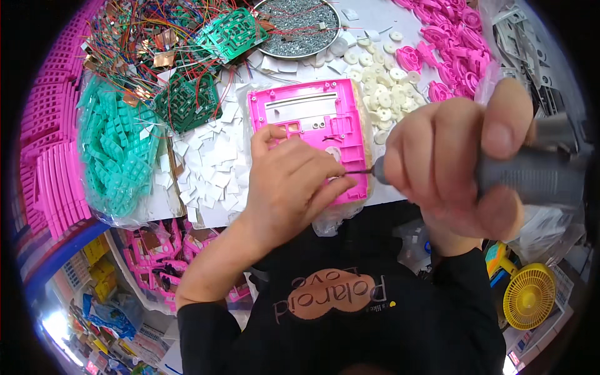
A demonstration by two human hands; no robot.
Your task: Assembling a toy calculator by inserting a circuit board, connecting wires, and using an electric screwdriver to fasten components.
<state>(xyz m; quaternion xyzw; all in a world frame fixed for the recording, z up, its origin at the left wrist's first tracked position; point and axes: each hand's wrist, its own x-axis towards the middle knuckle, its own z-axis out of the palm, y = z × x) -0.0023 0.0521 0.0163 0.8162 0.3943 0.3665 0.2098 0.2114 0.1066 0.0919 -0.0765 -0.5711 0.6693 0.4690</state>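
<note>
The right hand (pixel 447 153) is clamped around a grey power screwdriver (pixel 531 178), its thin bit (pixel 359 171) pointing left over the lower right part of a pink plastic case (pixel 350 134). The case lies on the white table (pixel 369 17) in front of the person, its ribbed inside facing up. The left hand (pixel 287 175) reaches across the case, thumb and forefinger close together at the bit's tip; I cannot tell whether they grip anything. White paper pieces (pixel 215 169) lie left of the case, with green plastic parts (pixel 115 144) beyond them. Past the case's far edge sit wired circuit boards (pixel 231 34) and a round dish of screws (pixel 322 19), with cream discs (pixel 382 94) to the right
</note>
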